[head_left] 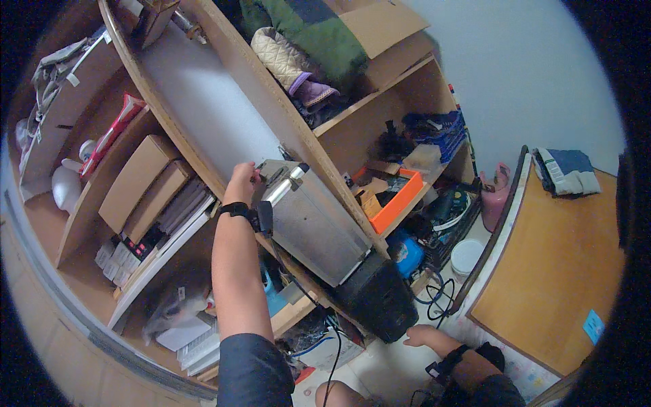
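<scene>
A silver hard case [312, 217] with metal edges stands tilted in the tall narrow bay of the shelving. My left hand [243, 182] is at its upper left end, fingers closed around the edge beside the handle and latch; part of the grip is hidden. Below the case sits a black boxy thing [380, 298] whose kind I cannot make out. My right hand [422, 335] hangs low, just right of that black thing and apart from it. Its fingers are curled in, with nothing visible in them.
Flat cardboard boxes [141, 178] fill the left shelves. On the right are an orange tray [397, 207], a blue basket [447, 139], a white bucket [466, 256], a pink gas cylinder [496, 197] and a wooden table [549, 271]. A black cable [337, 346] hangs near my left arm.
</scene>
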Motion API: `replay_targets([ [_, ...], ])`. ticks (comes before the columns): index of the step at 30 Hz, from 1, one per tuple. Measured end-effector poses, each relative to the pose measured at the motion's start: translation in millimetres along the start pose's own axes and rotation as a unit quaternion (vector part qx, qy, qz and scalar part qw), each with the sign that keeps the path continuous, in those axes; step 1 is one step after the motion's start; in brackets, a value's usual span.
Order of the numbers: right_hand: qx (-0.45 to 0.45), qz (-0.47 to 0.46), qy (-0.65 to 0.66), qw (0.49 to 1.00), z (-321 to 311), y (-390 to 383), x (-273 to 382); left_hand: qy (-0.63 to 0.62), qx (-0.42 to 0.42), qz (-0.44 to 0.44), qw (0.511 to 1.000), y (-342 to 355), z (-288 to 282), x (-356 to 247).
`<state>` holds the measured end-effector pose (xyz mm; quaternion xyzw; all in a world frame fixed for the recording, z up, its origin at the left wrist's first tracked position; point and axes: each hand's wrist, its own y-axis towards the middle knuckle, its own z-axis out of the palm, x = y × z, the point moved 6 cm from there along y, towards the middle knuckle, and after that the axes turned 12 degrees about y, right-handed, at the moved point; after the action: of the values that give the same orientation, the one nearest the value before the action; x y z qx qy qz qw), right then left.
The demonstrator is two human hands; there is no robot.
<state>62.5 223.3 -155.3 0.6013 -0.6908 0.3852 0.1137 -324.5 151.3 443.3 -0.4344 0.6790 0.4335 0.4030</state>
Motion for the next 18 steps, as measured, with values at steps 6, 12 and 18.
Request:
replay_targets([
  [6, -0.097, 0.004, 0.046, 0.994, -17, -15, 11, -0.005, 0.014, -0.052, 0.999, -24, -3, -22],
  [12, -0.259, -0.106, 0.206, 0.938, -45, -19, 28, -0.067, 0.038, -0.033, 0.996, -17, -2, -25],
  [18, -0.252, -0.159, 0.439, 0.848, -51, 2, 41, -0.101, 0.033, -0.045, 0.993, -46, -23, -59],
])
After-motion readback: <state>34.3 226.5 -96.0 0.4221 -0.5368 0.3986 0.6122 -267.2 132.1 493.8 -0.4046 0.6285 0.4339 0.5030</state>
